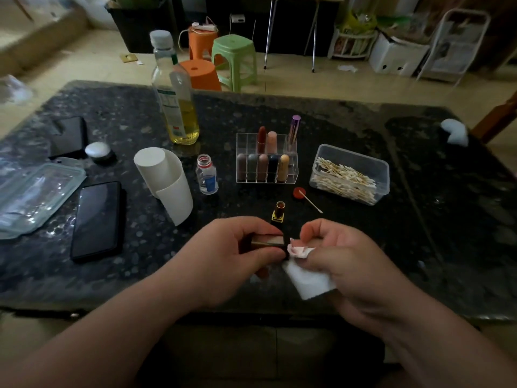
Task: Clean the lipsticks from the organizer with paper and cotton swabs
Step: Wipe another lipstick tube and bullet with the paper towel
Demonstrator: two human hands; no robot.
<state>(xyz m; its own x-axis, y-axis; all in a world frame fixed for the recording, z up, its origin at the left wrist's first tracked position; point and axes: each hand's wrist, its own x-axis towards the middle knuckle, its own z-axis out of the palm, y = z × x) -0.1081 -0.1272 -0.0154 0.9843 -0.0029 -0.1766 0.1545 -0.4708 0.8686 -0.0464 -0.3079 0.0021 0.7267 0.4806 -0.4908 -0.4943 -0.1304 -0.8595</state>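
Eight lipsticks (263, 169) are stored in the clear organizer (242, 144): five in front, three behind. One opened lipstick (279, 210) stands on the table (419, 233) just beyond the hands. One dark lipstick tube (267, 242) is gripped by the left hand (232, 253), fingers curled round it. One red-stained paper (307, 278) is pinched by the right hand (349, 259) and pressed to the tube's end. One loose cotton swab (310, 202) lies near the swab box (353, 156).
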